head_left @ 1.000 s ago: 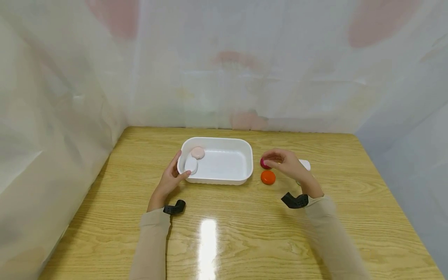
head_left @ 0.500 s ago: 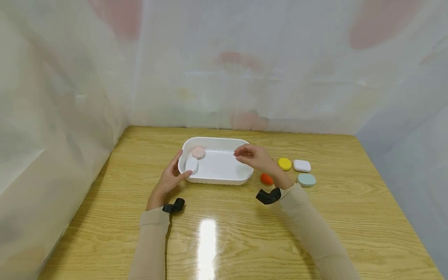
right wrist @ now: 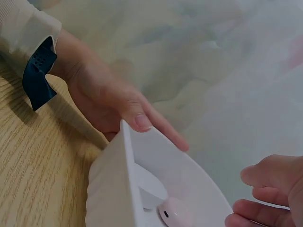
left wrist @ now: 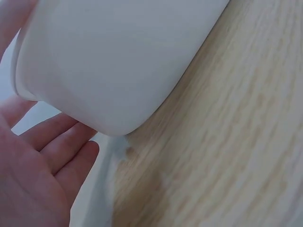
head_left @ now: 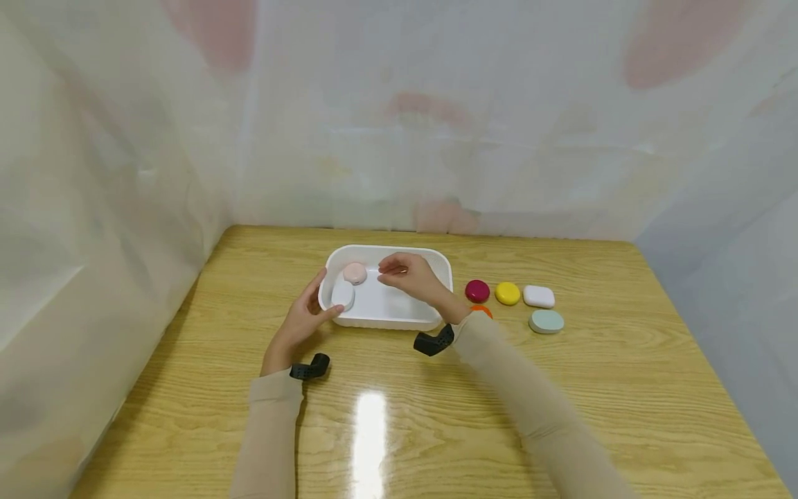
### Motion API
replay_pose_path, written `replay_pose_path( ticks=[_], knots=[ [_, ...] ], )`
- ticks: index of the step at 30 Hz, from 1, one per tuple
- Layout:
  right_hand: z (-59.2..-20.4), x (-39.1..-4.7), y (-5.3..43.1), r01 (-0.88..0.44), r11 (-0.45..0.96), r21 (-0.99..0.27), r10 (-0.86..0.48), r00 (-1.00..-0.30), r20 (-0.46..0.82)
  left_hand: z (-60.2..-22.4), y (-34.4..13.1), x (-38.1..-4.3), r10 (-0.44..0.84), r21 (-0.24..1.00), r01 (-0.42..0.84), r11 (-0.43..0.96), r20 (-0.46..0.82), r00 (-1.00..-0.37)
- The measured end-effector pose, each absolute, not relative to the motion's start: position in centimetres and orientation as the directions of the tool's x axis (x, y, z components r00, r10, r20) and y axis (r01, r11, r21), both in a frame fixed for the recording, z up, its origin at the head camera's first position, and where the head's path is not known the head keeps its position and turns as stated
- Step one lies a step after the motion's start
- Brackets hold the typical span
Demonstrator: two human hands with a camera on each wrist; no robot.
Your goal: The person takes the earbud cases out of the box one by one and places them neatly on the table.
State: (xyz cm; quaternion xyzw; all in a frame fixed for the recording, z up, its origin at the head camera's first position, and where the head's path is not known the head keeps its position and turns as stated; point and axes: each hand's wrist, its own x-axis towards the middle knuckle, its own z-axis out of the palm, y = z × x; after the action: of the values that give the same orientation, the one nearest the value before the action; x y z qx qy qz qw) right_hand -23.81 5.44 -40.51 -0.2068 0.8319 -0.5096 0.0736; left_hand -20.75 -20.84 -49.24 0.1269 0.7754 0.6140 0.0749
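Note:
My left hand (head_left: 301,320) holds the left end of a white plastic bin (head_left: 389,323), thumb over the front rim and fingers along the outer wall. In the left wrist view, the fingers (left wrist: 61,142) lie against that wall. Inside the bin's left end are a round pale pink case (head_left: 355,273) with a small dark slot and a white rounded case (head_left: 343,296). My right hand (head_left: 414,278) hovers over the bin, right of the pink case, fingers loosely bent. In the right wrist view nothing shows between its fingers (right wrist: 262,213).
Right of the bin lie magenta (head_left: 477,291) and yellow (head_left: 508,293) round cases, a white oblong case (head_left: 539,296) and a pale green oval one (head_left: 546,321). My right forearm partly hides an orange case (head_left: 481,311). Draped sheeting (head_left: 499,138) surrounds the wooden table (head_left: 249,270).
My right hand has moved left from the magenta case to above the bin, uncovering the cases on the right. The magenta case still lies on the table. My left hand stays on the bin.

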Motion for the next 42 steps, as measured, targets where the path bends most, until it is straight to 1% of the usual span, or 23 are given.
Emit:
replay_pose_path(
  ticks=[5,10,14,19,22,29,32,35,42],
  knots=[
    [-40.9,-24.6,3.5,-0.256,0.423,-0.869,-0.405,-0.911,0.071,-49.4,-20.7,-20.8,0.288,0.977,0.094,0.192,0.035,-0.957],
    [-41.4,-25.8,2.4,-0.200,0.470,-0.859,-0.368,-0.930,0.016,-49.4,-20.5,-20.8,0.289,0.978,0.085,0.191,0.027,-0.957],
    [-42.5,-26.8,1.9,-0.158,0.520,-0.839,-0.329,-0.944,-0.027,-49.4,-20.3,-20.9,0.304,0.979,0.083,0.189,0.022,-0.953],
    [-43.8,-27.8,0.7,-0.123,0.547,-0.828,-0.320,-0.945,-0.071,-49.4,-20.4,-20.8,0.291,0.977,0.072,0.198,0.012,-0.957],
    [-44.3,-28.2,-0.1,-0.151,0.563,-0.812,-0.336,-0.940,-0.058,-49.4,-20.4,-20.8,0.288,0.977,0.078,0.199,0.017,-0.957],
    [-45.3,-28.4,-1.1,-0.272,0.646,-0.713,-0.412,-0.911,-0.026,-49.4,-20.0,-20.6,0.278,0.982,0.085,0.170,0.035,-0.960],
    [-45.1,-28.3,-1.1,-0.279,0.668,-0.690,-0.424,-0.905,-0.044,-49.3,-20.1,-20.6,0.267,0.983,0.078,0.166,0.031,-0.963],
    [-44.7,-28.1,-0.8,-0.251,0.665,-0.703,-0.409,-0.911,-0.062,-49.3,-20.3,-20.7,0.269,0.982,0.082,0.173,0.033,-0.963],
    [-44.8,-28.3,-0.7,-0.272,0.642,-0.717,-0.410,-0.912,-0.021,-49.3,-20.7,-20.7,0.272,0.978,0.093,0.185,0.040,-0.961]
  ],
)
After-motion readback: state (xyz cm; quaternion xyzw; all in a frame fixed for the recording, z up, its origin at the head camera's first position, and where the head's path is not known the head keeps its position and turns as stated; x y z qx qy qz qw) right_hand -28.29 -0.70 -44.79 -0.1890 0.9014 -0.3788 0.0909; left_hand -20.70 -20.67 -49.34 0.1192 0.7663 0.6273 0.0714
